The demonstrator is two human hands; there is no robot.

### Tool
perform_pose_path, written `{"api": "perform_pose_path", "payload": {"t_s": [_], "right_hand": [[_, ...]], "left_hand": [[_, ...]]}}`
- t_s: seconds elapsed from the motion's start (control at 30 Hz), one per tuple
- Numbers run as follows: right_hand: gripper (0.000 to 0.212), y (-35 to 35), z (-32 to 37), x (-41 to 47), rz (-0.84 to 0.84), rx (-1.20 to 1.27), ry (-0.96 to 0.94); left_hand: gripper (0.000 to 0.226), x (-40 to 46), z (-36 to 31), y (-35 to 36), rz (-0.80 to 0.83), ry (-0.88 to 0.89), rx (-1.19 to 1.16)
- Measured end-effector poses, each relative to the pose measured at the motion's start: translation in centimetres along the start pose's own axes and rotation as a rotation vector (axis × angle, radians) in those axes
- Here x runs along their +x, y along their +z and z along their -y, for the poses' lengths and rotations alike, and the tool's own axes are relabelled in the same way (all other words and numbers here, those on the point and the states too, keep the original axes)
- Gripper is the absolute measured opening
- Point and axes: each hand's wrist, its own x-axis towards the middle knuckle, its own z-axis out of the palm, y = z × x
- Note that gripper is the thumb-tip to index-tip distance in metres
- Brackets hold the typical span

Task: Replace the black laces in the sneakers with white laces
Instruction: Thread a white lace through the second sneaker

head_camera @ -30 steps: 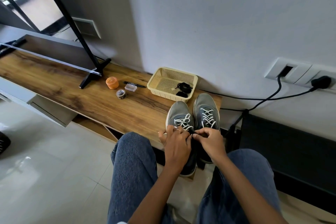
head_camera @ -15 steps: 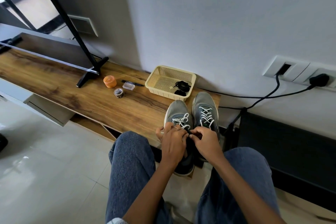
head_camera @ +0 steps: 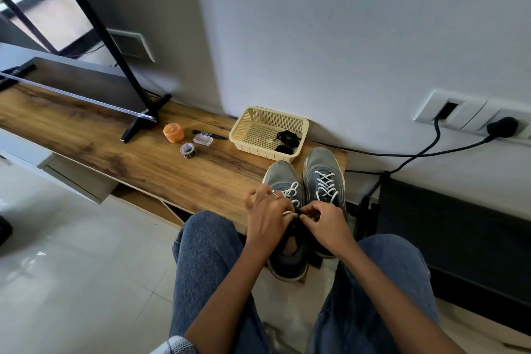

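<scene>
- The two sneakers stand side by side at the near end of the shelf (head_camera: 143, 164), toes toward the wall, heels over the edge. This puts the lace area within reach of the seated person.
- The right sneaker (head_camera: 323, 172) carries a full white lace (head_camera: 327, 185), crossed up the eyelets. No hand works on its lacing, so it is judged complete.
- The left sneaker (head_camera: 283, 178) shows white lace (head_camera: 291, 194) in loops near the tongue. Both hands meet at its top eyelets; judged step: tying or tightening the ends.
- The left hand (head_camera: 268, 215) is curled over the sneaker's collar, with a white strand across its fingers. It appears to hold that strand, probably to keep it taut.
- The right hand (head_camera: 323, 220) is curled, its fingertips pinched together at the tongue. It appears to pinch the other lace end; the end itself is hidden.
- The black laces (head_camera: 287, 139) lie bundled in the basket (head_camera: 244, 129), just behind the toes. They are kept apart from the work.
- A marker (head_camera: 208, 134), tape (head_camera: 187, 150) and an orange tub (head_camera: 173, 132) lie well to the left, untouched.
</scene>
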Motion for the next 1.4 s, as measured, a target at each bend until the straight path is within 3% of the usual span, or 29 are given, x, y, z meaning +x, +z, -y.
{"api": "perform_pose_path", "payload": {"t_s": [0.13, 0.5, 0.77, 0.87, 0.97, 1.03, 1.23, 1.4], "right_hand": [[0.010, 0.0, 0.0, 0.0, -0.002, 0.026, 0.004], [0.007, 0.0, 0.0, -0.1, -0.007, 0.010, -0.027], [0.006, -0.1, -0.1, -0.1, 0.009, -0.061, -0.125], [0.007, -0.2, 0.0, -0.1, 0.034, -0.071, -0.141], [0.012, -0.4, 0.3, -0.1, 0.057, -0.075, -0.134], [0.013, -0.4, 0.5, -0.1, 0.065, -0.063, -0.124], [0.023, -0.7, 0.7, 0.4, 0.076, 0.012, 0.003], [0.013, -0.9, 0.8, 1.4, 0.125, 0.025, 0.049]], "left_hand": [[0.012, -0.4, -0.1, 0.3, 0.096, 0.004, -0.061], [0.029, -0.5, 0.4, 1.6, -0.045, 0.094, -0.102], [0.026, -0.5, 0.3, 2.3, -0.102, 0.087, -0.172], [0.026, -0.7, 0.7, 2.5, -0.061, 0.051, -0.146], [0.011, -0.5, 1.2, 2.3, -0.047, -0.001, -0.099], [0.024, 0.2, 1.4, 2.0, -0.029, 0.031, -0.060], [0.021, 1.3, 1.3, 1.1, -0.049, 0.156, 0.060], [0.025, 1.0, 1.4, 1.1, -0.022, 0.153, 0.109]]}}
